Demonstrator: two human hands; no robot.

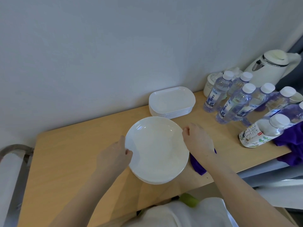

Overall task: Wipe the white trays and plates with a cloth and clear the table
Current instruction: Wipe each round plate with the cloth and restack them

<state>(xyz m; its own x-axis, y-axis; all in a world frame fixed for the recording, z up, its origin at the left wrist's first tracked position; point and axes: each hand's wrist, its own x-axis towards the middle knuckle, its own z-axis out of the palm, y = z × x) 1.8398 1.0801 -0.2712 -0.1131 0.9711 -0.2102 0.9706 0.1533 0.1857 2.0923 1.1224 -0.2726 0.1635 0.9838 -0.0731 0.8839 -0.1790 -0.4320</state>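
— Where are the plates?

— Stacked on the table, near its front edge. The left hand pinches the top plate's left rim, and the right hand has its fingers curled on the right rim, probably to lift it level.

— And the cloth?

— Just right of the plates, lying loose under the right wrist (handy for wiping). The trays sit stacked behind the plates by the wall; the bottles are further right.
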